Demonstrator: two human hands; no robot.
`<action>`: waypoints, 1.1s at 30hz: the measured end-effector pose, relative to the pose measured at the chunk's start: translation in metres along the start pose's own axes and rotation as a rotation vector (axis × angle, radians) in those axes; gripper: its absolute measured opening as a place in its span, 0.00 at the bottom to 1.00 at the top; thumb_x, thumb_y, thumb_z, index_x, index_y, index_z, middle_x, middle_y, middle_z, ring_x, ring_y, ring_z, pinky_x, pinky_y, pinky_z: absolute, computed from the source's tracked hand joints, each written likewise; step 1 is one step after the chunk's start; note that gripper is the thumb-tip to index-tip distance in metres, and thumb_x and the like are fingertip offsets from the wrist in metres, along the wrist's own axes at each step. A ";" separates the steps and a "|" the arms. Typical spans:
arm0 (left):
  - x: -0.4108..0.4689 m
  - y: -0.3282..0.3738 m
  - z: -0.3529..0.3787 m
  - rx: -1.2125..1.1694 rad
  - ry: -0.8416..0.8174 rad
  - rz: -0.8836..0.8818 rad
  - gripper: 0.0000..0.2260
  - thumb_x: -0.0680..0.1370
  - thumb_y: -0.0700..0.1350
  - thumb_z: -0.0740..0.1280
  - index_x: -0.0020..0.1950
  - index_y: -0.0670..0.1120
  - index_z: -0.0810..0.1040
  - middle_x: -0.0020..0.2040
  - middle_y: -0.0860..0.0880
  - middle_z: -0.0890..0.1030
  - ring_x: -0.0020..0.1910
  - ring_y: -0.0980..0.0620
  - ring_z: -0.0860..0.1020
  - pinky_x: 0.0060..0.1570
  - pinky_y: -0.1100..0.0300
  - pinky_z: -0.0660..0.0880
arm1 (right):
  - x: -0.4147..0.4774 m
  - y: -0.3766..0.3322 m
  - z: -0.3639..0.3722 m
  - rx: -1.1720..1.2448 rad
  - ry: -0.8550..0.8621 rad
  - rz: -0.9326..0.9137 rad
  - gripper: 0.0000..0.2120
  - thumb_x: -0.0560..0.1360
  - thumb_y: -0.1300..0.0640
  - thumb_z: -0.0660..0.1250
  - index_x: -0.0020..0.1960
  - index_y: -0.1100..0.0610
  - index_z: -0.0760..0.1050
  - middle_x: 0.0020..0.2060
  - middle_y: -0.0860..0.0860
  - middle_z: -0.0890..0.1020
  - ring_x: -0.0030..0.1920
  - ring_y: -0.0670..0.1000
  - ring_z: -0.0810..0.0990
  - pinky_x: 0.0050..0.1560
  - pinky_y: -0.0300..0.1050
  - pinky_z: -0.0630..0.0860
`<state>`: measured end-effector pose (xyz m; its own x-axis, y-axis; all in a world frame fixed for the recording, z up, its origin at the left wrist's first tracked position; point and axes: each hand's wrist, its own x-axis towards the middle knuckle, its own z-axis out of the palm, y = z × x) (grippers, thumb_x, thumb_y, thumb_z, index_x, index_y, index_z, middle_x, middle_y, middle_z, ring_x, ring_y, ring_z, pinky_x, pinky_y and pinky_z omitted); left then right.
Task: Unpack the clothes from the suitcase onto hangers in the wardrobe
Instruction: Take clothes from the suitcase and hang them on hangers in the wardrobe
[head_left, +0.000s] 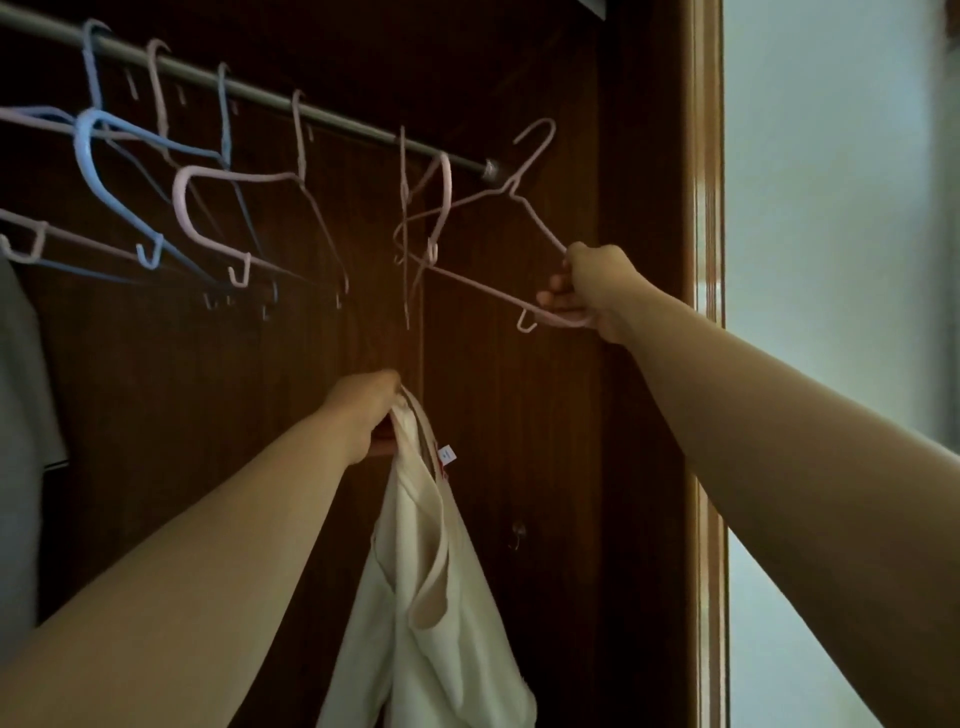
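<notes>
R hand (592, 291) is curled round the near end of a thin pale-pink wire hanger (483, 287), pinching it where shoulder arm meets bottom bar. The hanger is tilted, its hook up by the end of the grey metal rail (353, 124) but apparently not on it. Prob. held that way so the hook stays clear and the free shoulder points toward the garment. L hand (363, 410) sits lower, approx. mid-wardrobe, fingers bunched tight on both straps of a cream sleeveless cotton top (431, 597). Gripping the straps together lets the body hang straight w/ the neck opening uppermost, ready to take the hanger. The top looks soft and thin, lightly creased, w/ deep armholes and a small white label (448, 453) at the neck; its hem runs out of view. It hangs in front of the dark wood back panel (519, 441), well below the rail, not yet on any hanger. Other blue and pink hangers (104, 171) crowd the rail to the left, all bare. A grey garment (21, 364) shows at the far left edge. Suitcase not in view.
</notes>
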<state>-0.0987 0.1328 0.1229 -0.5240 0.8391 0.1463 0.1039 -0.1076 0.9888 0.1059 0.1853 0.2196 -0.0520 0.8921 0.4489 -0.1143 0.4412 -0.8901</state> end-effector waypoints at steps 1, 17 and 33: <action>-0.005 -0.003 0.002 -0.030 -0.016 -0.032 0.07 0.79 0.44 0.62 0.50 0.41 0.76 0.43 0.43 0.78 0.41 0.46 0.78 0.34 0.53 0.76 | -0.007 0.005 -0.005 0.024 -0.027 0.030 0.13 0.83 0.55 0.52 0.63 0.59 0.66 0.38 0.54 0.77 0.35 0.52 0.82 0.40 0.53 0.83; -0.110 -0.041 0.033 -0.050 -0.060 -0.211 0.03 0.78 0.40 0.65 0.49 0.40 0.74 0.45 0.41 0.78 0.39 0.45 0.79 0.31 0.54 0.77 | -0.110 0.048 -0.104 -0.272 -0.099 0.089 0.14 0.82 0.52 0.55 0.56 0.62 0.72 0.39 0.58 0.85 0.45 0.61 0.84 0.52 0.53 0.80; -0.145 -0.088 0.011 -0.258 0.091 -0.193 0.15 0.77 0.54 0.68 0.54 0.42 0.76 0.49 0.42 0.79 0.48 0.44 0.80 0.51 0.47 0.78 | -0.187 0.136 -0.140 0.303 -0.521 0.493 0.19 0.81 0.53 0.59 0.33 0.58 0.69 0.30 0.60 0.81 0.39 0.57 0.86 0.49 0.54 0.82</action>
<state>-0.0223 0.0270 0.0145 -0.5880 0.8071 -0.0539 -0.2157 -0.0922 0.9721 0.2395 0.0917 0.0035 -0.6183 0.7841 0.0533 -0.2194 -0.1071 -0.9697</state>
